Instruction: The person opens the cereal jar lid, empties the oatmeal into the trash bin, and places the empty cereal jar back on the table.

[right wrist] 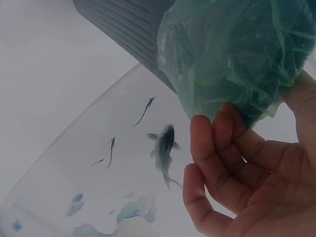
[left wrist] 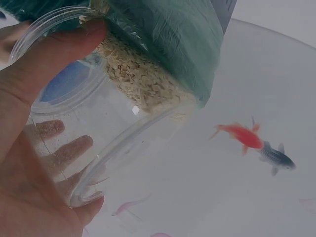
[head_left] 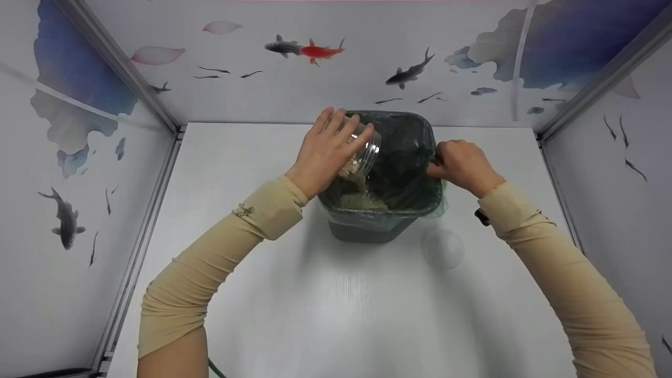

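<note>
My left hand (head_left: pixel 326 152) grips a clear plastic jar (left wrist: pixel 133 143), tilted mouth-down over a grey trash bin (head_left: pixel 365 231). Pale, husk-like flakes (left wrist: pixel 143 81) lie along the jar's lower side, and some stream from its mouth into the bin. A small heap of the flakes (head_left: pixel 362 201) rests inside on the green plastic bag (right wrist: pixel 232 54) that lines the bin. At the bin's right rim, my right hand (head_left: pixel 464 164) holds the edge with the bag folded over it, fingers curled. The bin's deeper inside is dark.
A clear round lid (head_left: pixel 443 249) lies on the white table (head_left: pixel 336 310), to the right of the bin's front. Behind the bin rises a white wall (head_left: pixel 357 73) printed with fish. Side panels (head_left: pixel 58 157) enclose the table at left and right.
</note>
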Action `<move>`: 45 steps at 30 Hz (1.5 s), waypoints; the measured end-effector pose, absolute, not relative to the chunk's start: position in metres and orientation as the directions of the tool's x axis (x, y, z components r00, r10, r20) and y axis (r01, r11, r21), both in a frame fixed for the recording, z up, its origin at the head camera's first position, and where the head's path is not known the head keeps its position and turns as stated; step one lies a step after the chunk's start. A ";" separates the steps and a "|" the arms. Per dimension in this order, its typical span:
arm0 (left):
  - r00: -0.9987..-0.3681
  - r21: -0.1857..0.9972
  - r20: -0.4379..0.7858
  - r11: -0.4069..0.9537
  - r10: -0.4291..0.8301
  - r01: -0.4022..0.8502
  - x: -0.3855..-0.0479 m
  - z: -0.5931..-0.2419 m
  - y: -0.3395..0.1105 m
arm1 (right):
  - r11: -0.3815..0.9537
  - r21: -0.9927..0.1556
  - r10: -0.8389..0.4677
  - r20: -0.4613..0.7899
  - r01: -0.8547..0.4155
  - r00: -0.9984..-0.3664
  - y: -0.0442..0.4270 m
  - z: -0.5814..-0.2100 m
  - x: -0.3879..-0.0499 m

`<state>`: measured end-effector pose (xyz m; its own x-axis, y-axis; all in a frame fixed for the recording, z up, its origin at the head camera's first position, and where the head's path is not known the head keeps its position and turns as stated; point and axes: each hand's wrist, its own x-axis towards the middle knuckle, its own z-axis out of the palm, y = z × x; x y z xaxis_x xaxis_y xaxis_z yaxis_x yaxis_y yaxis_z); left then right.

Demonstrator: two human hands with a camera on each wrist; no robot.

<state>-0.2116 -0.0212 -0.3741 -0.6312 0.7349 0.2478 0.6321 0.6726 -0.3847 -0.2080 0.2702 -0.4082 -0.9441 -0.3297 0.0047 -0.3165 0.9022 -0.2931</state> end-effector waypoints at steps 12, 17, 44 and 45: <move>-0.657 -0.426 0.185 0.662 0.731 0.617 -0.211 -0.373 -0.022 | 0.906 -0.278 -0.328 0.011 -0.318 -0.945 0.269 -0.409 -0.208; -0.657 -0.430 0.168 0.654 0.735 0.622 -0.212 -0.371 -0.023 | 0.907 -0.273 -0.329 0.010 -0.319 -0.944 0.268 -0.410 -0.209; -0.682 -0.260 0.062 0.672 0.728 0.693 -0.222 -0.340 -0.031 | 0.905 -0.270 -0.351 -0.032 -0.330 -0.936 0.266 -0.403 -0.201; -0.686 -0.252 0.049 0.673 0.726 0.695 -0.222 -0.339 -0.031 | 0.906 -0.270 -0.348 -0.034 -0.327 -0.937 0.266 -0.402 -0.201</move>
